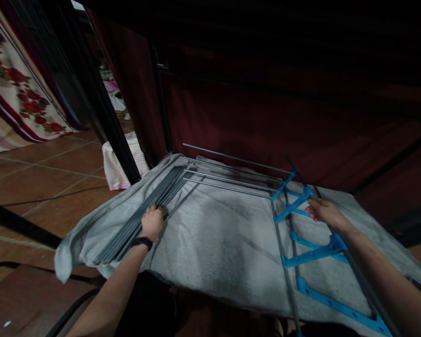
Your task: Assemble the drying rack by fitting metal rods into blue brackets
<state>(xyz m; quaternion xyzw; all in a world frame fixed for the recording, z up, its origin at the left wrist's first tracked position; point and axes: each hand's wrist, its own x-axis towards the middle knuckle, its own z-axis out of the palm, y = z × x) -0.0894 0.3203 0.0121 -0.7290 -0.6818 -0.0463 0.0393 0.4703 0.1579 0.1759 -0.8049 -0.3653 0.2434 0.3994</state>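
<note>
To part one rod cleanly, you'd do well to pinch it alone and lift it level, so its neighbours don't roll. The loose grey rods (pixel 135 223) lie in a pile well left of the blue-bracketed rack (pixel 308 254). Your left hand (pixel 152 221) rests on that pile, fingers bent over it; whether they pinch any rod, I can't tell. Your right hand (pixel 323 211) is at the rack's far part, fingers loosely curled by a bracket; their grip is unclear.

Grey rods (pixel 157 196) bundled, blue brackets (pixel 310 254) on rods
</note>
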